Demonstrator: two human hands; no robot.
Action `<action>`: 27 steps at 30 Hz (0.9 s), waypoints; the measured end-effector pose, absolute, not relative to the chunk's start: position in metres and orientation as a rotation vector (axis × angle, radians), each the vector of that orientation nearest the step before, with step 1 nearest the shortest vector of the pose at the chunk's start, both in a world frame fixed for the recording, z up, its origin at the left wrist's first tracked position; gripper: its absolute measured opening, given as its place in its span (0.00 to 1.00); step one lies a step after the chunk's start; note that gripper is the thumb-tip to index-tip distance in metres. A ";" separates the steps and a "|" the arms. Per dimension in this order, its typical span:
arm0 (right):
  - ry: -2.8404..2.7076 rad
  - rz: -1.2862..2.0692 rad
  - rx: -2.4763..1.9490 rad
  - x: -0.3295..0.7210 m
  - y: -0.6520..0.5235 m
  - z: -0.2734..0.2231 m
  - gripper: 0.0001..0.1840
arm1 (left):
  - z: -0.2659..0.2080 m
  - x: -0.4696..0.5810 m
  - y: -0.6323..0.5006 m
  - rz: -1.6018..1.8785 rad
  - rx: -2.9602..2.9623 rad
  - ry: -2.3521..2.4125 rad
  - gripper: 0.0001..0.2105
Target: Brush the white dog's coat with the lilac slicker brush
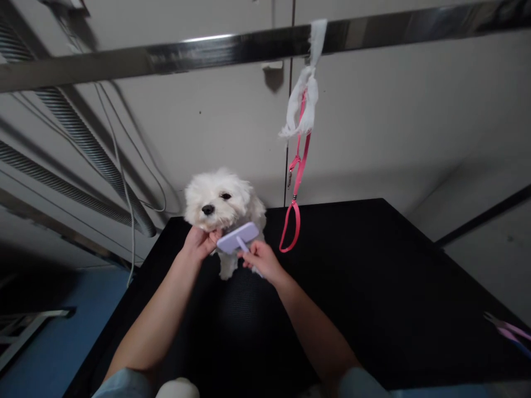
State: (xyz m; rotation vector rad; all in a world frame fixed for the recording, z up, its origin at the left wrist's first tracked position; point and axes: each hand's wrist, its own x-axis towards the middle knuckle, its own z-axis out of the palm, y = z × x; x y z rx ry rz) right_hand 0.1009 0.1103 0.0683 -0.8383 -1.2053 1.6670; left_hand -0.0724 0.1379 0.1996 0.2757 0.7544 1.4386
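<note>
A small fluffy white dog point(218, 193) sits at the back edge of a black table point(340, 298), facing the camera with its head a little tilted. My left hand point(201, 243) is under its muzzle, with curled fingers gripping the chin. In my right hand point(262, 262) is the handle of a lilac slicker brush point(238, 237). The brush's flat back faces me, so its bristles are hidden. Its head is in front of the dog's chest, close to my left fingertips; whether the bristles touch fur I cannot tell.
A metal bar point(232, 52) crosses above the table, with a white cloth strip point(305, 99) tied to it. From this hangs a pink grooming loop point(296, 221). Grey corrugated hoses point(95, 160) run at left. Pink-handled pliers-like clippers point(508, 330) lie at the right edge.
</note>
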 end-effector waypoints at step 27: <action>-1.151 1.728 -1.131 0.060 0.100 -0.005 0.12 | 0.195 -0.071 0.176 1.352 0.404 0.749 0.09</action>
